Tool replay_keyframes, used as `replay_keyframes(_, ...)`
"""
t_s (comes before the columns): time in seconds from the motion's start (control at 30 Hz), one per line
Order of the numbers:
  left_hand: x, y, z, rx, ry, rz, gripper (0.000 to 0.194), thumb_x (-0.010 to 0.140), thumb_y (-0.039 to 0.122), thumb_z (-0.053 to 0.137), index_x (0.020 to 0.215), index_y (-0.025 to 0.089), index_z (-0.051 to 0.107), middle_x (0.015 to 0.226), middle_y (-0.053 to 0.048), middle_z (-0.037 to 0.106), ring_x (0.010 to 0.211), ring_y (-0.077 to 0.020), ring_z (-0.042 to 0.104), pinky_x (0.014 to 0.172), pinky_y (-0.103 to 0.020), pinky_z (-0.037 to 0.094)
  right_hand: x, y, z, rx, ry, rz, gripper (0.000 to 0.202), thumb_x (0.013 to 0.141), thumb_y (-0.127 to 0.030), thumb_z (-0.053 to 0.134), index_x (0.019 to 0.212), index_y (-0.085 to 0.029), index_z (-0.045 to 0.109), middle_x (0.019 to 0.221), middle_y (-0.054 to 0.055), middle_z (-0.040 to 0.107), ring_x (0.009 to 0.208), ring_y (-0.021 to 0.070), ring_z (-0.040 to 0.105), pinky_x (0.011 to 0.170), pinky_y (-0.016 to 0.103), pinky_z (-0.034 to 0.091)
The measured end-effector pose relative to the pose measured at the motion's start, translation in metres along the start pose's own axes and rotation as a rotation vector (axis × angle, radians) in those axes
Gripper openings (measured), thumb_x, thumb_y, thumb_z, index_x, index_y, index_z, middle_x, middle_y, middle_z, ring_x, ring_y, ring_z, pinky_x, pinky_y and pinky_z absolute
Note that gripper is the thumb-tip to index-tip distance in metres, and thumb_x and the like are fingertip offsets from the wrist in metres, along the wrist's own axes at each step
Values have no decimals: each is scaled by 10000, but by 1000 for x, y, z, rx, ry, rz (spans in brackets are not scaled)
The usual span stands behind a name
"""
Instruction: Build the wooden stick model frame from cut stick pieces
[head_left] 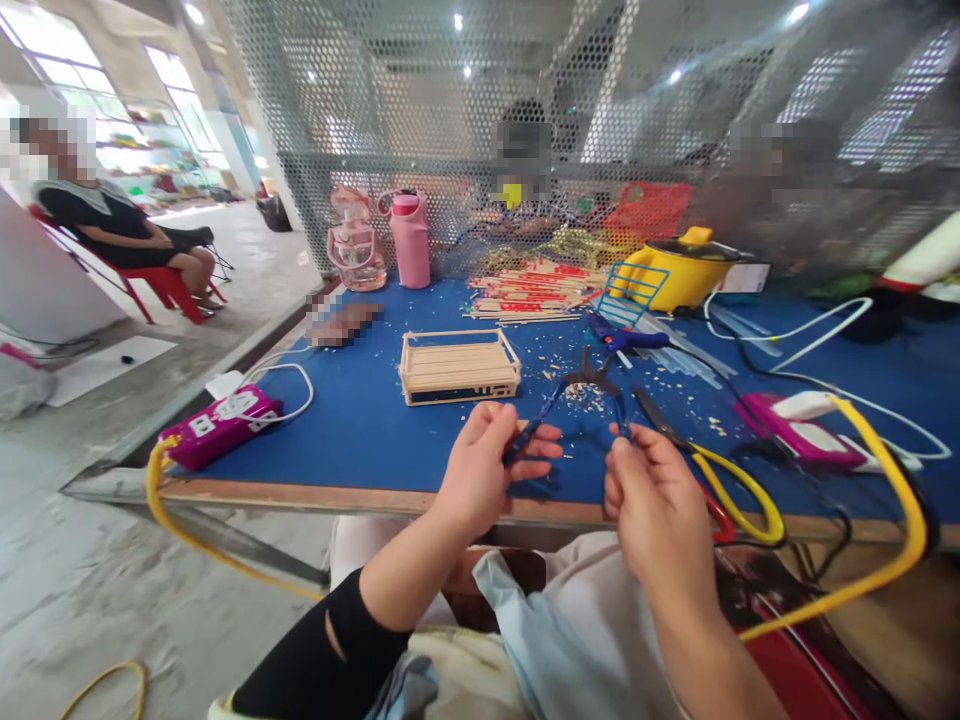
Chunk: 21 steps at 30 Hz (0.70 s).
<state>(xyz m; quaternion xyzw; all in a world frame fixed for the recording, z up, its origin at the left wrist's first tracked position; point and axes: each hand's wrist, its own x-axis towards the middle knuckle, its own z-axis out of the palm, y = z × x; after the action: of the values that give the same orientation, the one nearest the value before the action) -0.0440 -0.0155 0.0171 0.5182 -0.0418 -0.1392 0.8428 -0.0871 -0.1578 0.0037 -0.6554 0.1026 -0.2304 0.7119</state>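
Note:
My left hand [480, 465] and my right hand [660, 500] each grip one handle of blue-handled pliers [589, 376], whose handles are spread wide and whose dark jaws point away from me. Beyond my left hand, a small frame of wooden sticks [459, 368] with a slatted top and thin rails rests on the blue table. Scissors with yellow handles [739, 495] lie just right of my right hand. A blue glue gun [626, 335] lies past the pliers, among wood bits scattered over the tabletop.
A pile of wooden sticks [532, 290], a yellow pot [679, 275] and a blue wire rack [634, 293] stand toward the back. Purple power strips [221, 428] with cables lie at both sides. Pink bottles [409, 240] stand by the mesh screen [420, 100]. A person sits at far left.

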Motion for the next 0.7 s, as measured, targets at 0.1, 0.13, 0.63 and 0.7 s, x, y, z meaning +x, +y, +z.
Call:
replay_keyframes(0.1, 0, 1, -16, 459, -129, 257, 183, 874, 261, 497, 795, 223, 337, 839, -21, 646, 876, -168, 675, 674, -224, 482, -1, -9, 0, 209, -66, 183, 232, 768, -404, 675, 889, -222, 595, 547, -90, 359, 391, 26, 254, 335, 121, 192)
replay_keyframes(0.13, 2, 1, -21, 681, -154, 336, 171, 874, 259, 496, 788, 222, 353, 800, -13, 638, 854, -176, 676, 660, -227, 467, -3, -12, 1, 249, -114, 220, 233, 762, -407, 682, 845, -210, 589, 549, -89, 354, 393, 20, 247, 338, 117, 192)
replay_keyframes(0.63, -14, -15, -7, 1255, -509, 1115, 201, 890, 134, 373, 749, 192, 504, 665, -23, 646, 601, -140, 564, 587, -261, 418, -5, -1, 18, 250, -90, 189, 257, 796, -460, 646, 824, -219, 559, 579, -76, 365, 459, 38, 317, 385, 113, 276)
replay_keyframes(0.7, -20, -15, -7, 1097, -450, 1095, 178, 888, 125, 397, 779, 203, 515, 755, -22, 685, 682, -136, 603, 653, -256, 444, -1, 1, 18, 308, -60, 206, 267, 781, -460, 658, 792, -221, 538, 556, -86, 336, 428, 38, 276, 353, 115, 237)
